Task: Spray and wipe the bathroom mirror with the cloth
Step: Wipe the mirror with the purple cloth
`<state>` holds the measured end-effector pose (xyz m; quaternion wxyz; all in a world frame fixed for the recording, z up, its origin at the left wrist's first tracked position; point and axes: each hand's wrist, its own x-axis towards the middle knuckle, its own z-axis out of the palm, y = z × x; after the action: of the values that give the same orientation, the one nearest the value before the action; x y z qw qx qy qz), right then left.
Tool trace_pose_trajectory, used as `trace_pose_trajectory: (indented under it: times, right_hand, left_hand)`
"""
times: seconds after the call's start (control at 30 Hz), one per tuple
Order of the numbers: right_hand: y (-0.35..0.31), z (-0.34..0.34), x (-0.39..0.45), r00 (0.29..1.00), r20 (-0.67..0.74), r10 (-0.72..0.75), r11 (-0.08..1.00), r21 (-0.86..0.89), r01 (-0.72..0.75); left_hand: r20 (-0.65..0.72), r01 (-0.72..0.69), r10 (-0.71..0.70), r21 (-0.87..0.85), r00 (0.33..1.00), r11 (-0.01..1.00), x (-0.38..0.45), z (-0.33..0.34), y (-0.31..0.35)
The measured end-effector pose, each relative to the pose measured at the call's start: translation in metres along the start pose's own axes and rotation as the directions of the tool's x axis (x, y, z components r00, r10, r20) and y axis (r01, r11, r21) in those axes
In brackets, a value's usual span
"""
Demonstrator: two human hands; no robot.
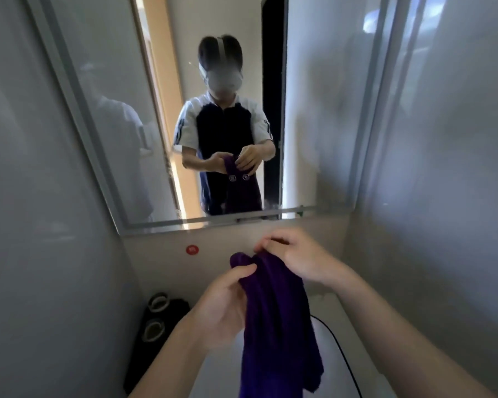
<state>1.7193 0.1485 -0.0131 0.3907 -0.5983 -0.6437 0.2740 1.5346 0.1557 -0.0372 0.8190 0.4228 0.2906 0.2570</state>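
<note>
A dark purple cloth (276, 320) hangs bunched in front of me, below the mirror. My left hand (222, 305) pinches its upper left edge between thumb and fingers. My right hand (296, 254) grips the top of the cloth from the right. The framed bathroom mirror (314, 139) fills the wall ahead and reflects a person holding the same cloth with both hands. Its right part looks hazy and smeared. No spray bottle is visible.
A black holder with two round openings (158, 314) stands at the lower left by the wall. A red round sticker (192, 249) sits on the wall under the mirror. A thin black cable (339, 349) runs over the white counter (345, 311). Grey walls close in on both sides.
</note>
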Motion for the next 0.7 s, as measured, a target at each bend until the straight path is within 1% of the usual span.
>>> trace_pose_trajectory:
  times: [0.07,0.13,0.2,0.23,0.27,0.33,0.4,0.43,0.47,0.5,0.57,0.63,0.7]
  right_hand:
    - [0.024,0.011,-0.032,0.988,-0.12,0.094,0.981,0.182,-0.071]
    - [0.052,0.025,-0.067,0.95,-0.226,0.216,0.944,0.297,-0.144]
    - [0.079,0.04,-0.101,0.873,-0.325,0.364,0.907,0.335,-0.254]
    - [0.092,0.048,-0.116,0.828,-0.339,0.447,0.877,0.346,-0.333]
    - [0.102,0.056,-0.129,0.793,-0.311,0.524,0.839,0.347,-0.419]
    - [0.119,0.072,-0.147,0.736,-0.163,0.657,0.739,0.336,-0.585]
    - [0.126,0.086,-0.154,0.707,-0.041,0.706,0.678,0.325,-0.659]
    - [0.125,0.091,-0.157,0.72,-0.014,0.693,0.687,0.316,-0.655]
    - [0.121,0.093,-0.161,0.757,-0.004,0.653,0.713,0.341,-0.613]
    - [0.114,0.094,-0.162,0.78,-0.016,0.626,0.726,0.375,-0.576]
    - [0.095,0.092,-0.154,0.794,-0.036,0.606,0.717,0.457,-0.526]
    - [0.081,0.088,-0.145,0.849,-0.076,0.523,0.735,0.545,-0.404]
    - [0.069,0.087,-0.142,0.881,-0.11,0.461,0.694,0.663,-0.28]
  left_hand:
    - [-0.004,0.035,-0.036,-0.109,0.999,0.993,-0.004,0.002,-0.018]
    - [-0.016,0.036,-0.04,-0.195,0.999,0.98,-0.009,0.002,-0.033]
    - [-0.029,0.017,-0.025,-0.266,0.999,0.964,-0.013,0.0,-0.041]
    - [-0.027,0.008,-0.017,-0.294,0.999,0.956,-0.016,-0.001,-0.043]
    - [-0.024,0.002,-0.01,-0.316,1.0,0.949,-0.018,-0.001,-0.043]
    - [-0.009,0.001,-0.004,-0.35,1.0,0.937,-0.02,-0.003,-0.045]
    - [0.012,0.005,-0.001,-0.366,1.0,0.931,-0.022,-0.001,-0.046]
    - [0.02,0.005,0.002,-0.366,1.0,0.93,-0.023,0.001,-0.047]
    - [0.023,0.003,0.005,-0.36,1.0,0.933,-0.023,0.003,-0.047]
    - [0.025,-0.001,0.011,-0.35,1.0,0.937,-0.025,0.005,-0.048]
    - [0.032,-0.008,0.02,-0.327,0.999,0.945,-0.027,0.005,-0.049]
    - [0.047,0.006,0.008,-0.287,0.999,0.958,-0.03,0.002,-0.05]
    - [0.042,0.022,-0.013,-0.236,0.999,0.972,-0.033,-0.002,-0.05]
